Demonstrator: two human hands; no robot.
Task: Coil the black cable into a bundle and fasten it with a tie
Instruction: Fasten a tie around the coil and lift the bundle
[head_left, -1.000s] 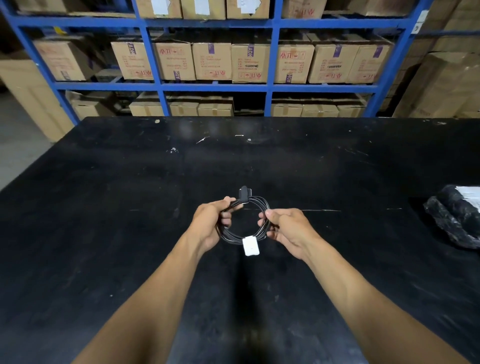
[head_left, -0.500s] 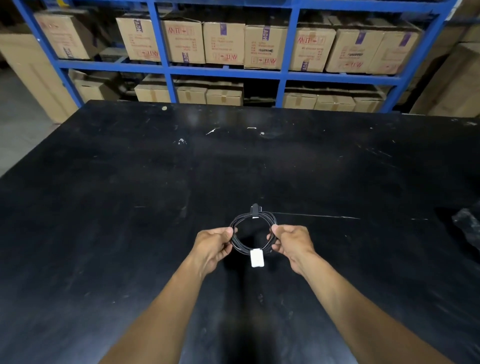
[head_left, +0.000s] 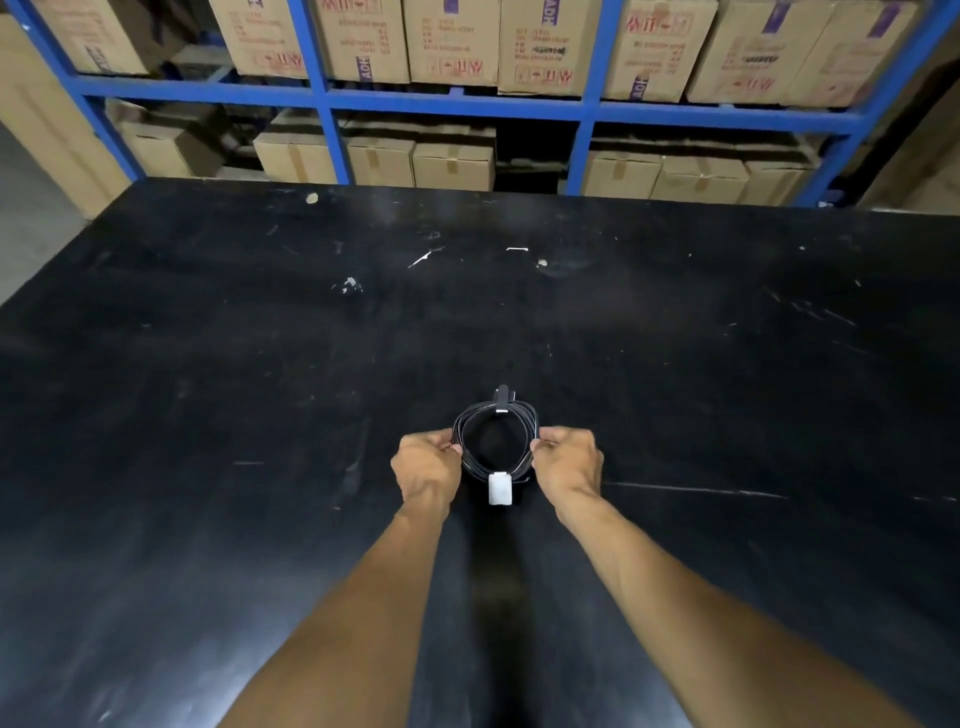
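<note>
The black cable (head_left: 522, 422) is wound into a small round coil held just over the black table (head_left: 208, 364). A black tie (head_left: 502, 402) wraps the coil's far side. A white tag (head_left: 500, 487) hangs from its near side. My left hand (head_left: 425, 467) pinches the coil's left edge. My right hand (head_left: 569, 462) pinches its right edge. The fingertips of both hands are hidden behind the cable.
Blue metal shelving (head_left: 457, 106) stacked with cardboard boxes (head_left: 452, 41) stands beyond the table's far edge. Small white scraps (head_left: 350, 284) and scratches mark the tabletop. Bare concrete floor (head_left: 26, 218) shows at the far left.
Both hands have carried the coil forward, away from me, and shifted to its left and right edges. The view has tilted down, and the black bag at the right has left the frame.
</note>
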